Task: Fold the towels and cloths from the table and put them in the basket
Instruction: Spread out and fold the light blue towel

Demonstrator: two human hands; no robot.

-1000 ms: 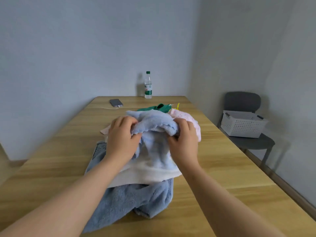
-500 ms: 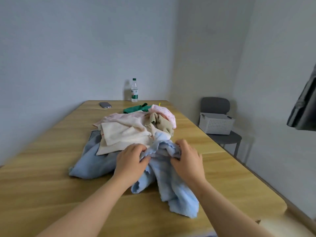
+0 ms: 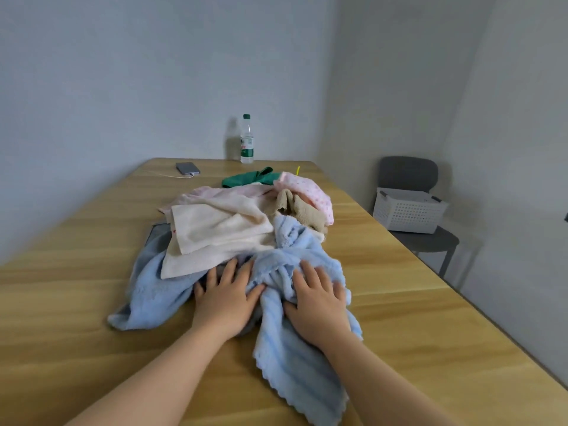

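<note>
A crumpled light blue towel (image 3: 295, 358) lies at the near side of the wooden table (image 3: 415, 318), its scalloped end trailing toward me. My left hand (image 3: 226, 298) and my right hand (image 3: 318, 302) rest flat on it side by side, fingers straight and spread. Behind it sits the pile: a cream towel (image 3: 215, 232), a second blue towel (image 3: 150, 290) under it, a tan cloth (image 3: 302, 209), a pink dotted cloth (image 3: 310, 187) and a green cloth (image 3: 249, 178). The white perforated basket (image 3: 408, 213) stands on a grey chair (image 3: 430, 241) to the right of the table.
A water bottle (image 3: 246, 139) stands at the table's far edge against the wall. A phone (image 3: 187, 168) with a white cable lies at the far left. The chair with the basket sits in the room's right corner, beyond the table's right edge.
The light blue towel came off the top of the pile down to the near table. Both hands, which gripped it bunched, now lie flat with fingers spread on it.
</note>
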